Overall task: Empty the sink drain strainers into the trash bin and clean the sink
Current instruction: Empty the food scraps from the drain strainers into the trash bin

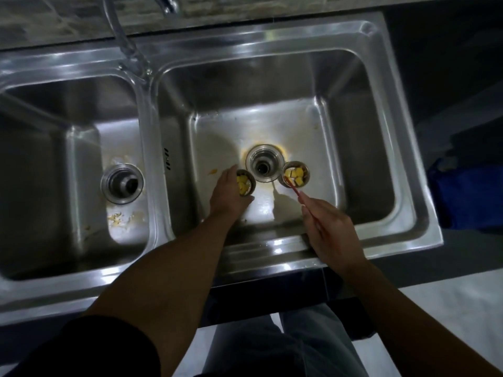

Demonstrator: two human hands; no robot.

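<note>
Double steel sink (272,31), seen from above.

**R basin:** open drain (265,163) mid-floor, w/ an orange stain ring round it. Both strainers sit on this floor, just beside the drain rim. Left strainer (246,183) is at the drain's 8 o'clock, right strainer (296,174) at its 4 o'clock. Each holds yellow food chunks.

**Hands:** left hand (228,197) wraps the left strainer, fingers on the far side, thumb on the near side. Right hand (330,227) hangs over the basin's near wall, at 5 o'clock of the drain. It pinches a thin red stick (296,190), whose tip reaches the right strainer's near-left edge.

**Around:** loose yellow scrap (212,172) on the floor at 10 o'clock of the left hand. L basin has its own drain (122,183), w/ pale food smears (119,219) at its 6 o'clock. A clear hose (128,47) runs down to the divider btwn the basins.

**Hidden / unclear:**
- The left hand covers the left strainer's L half.
- The faucet (170,4) is cut off at the frame's 12 o'clock edge.
- A blue object (468,197) sits past the sink's R rim, at 3 o'clock. It is dark and blurred; bin or bag, can't tell.
- What kind of tool the red stick is, can't tell.

**Room:** open floor from 12 to 3 o'clock of the R drain, up to the basin walls. Both forearms cross the near rim at 6 o'clock.
</note>
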